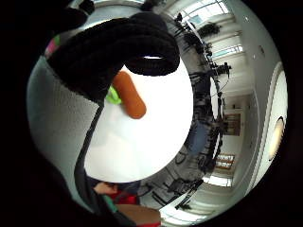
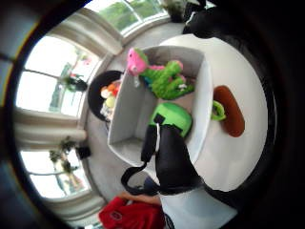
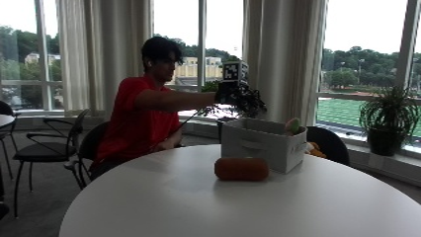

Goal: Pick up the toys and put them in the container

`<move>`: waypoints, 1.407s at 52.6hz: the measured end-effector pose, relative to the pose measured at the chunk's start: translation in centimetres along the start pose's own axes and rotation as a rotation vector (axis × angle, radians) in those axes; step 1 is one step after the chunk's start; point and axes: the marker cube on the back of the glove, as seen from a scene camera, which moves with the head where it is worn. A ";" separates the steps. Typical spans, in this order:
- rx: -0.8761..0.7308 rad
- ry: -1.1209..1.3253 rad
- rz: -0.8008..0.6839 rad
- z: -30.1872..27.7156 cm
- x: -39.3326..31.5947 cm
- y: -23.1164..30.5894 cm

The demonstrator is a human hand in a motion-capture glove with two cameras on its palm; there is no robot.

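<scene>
In the outside view a grey fabric container [image 3: 263, 145] stands on the round white table [image 3: 197, 207]. My gloved right hand [image 3: 228, 93] hovers just above the container's near end, its fingers [image 1: 118, 47] loosely curled with nothing in them. Inside the container [image 2: 128, 109] lie a pink and green plush toy [image 2: 162, 76] and a bright green toy [image 2: 172, 119], which sits below my thumb [image 2: 172, 160]. A toy's top [image 3: 293, 126] peeks over the rim. An orange toy [image 3: 241, 169] [image 2: 229, 110] [image 1: 130, 94] with a green part [image 2: 218, 110] lies on the table against the container's side.
The person sits on a chair at the table's far left side. Another dark chair [image 3: 331, 143] stands behind the container, and one more [image 3: 46, 148] further left. A potted plant [image 3: 388, 121] is by the window. A black round stand with small toys [image 2: 107, 95] sits beyond the container.
</scene>
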 end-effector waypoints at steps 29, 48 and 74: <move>-0.177 -0.069 0.153 11.5 11.5 0.8; -0.300 -0.056 0.150 19.4 9.2 -1.6; -0.392 0.079 0.190 23.7 11.4 -3.9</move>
